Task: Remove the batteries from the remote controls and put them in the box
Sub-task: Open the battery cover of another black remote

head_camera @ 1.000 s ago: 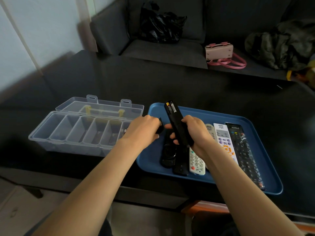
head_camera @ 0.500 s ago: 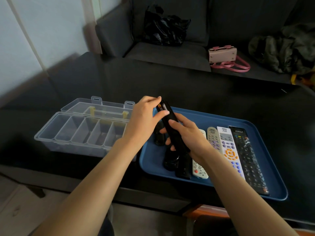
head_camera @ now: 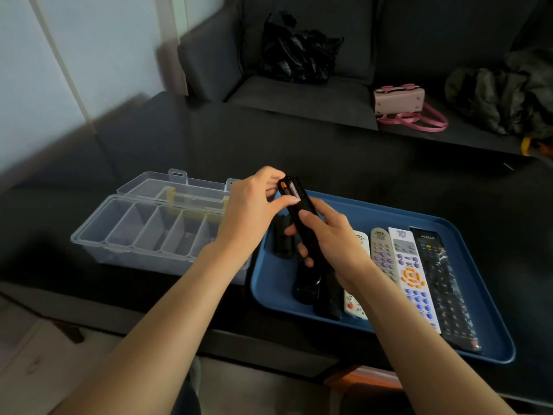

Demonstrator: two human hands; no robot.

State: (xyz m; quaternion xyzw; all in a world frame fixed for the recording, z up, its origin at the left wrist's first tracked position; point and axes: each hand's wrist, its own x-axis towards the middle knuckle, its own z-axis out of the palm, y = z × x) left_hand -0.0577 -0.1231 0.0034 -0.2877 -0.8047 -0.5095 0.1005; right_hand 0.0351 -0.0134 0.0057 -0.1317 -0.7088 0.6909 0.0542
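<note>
My right hand (head_camera: 332, 244) grips a black remote (head_camera: 299, 214), held tilted above the blue tray (head_camera: 374, 330), back side up with its battery bay open. Batteries (head_camera: 288, 187) show in the bay at the remote's upper end. My left hand (head_camera: 254, 211) pinches at that end, thumb and fingertips on the batteries. A black battery cover (head_camera: 282, 238) lies on the tray's left side. Several other remotes lie side by side in the tray, among them a white one (head_camera: 413, 277) with orange buttons and a long black one (head_camera: 443, 283). The clear compartment box (head_camera: 143, 229) stands open to the tray's left.
Everything sits on a dark table (head_camera: 299, 151). Behind it is a dark sofa with a black bag (head_camera: 299, 52), a pink handbag (head_camera: 401, 100) and a dark green bundle (head_camera: 502, 91). The box's lid (head_camera: 179, 190) lies open behind the box.
My left hand dropped the battery cover onto the tray, then rose to the remote's upper end and now pinches at the batteries. The right hand keeps holding the remote.
</note>
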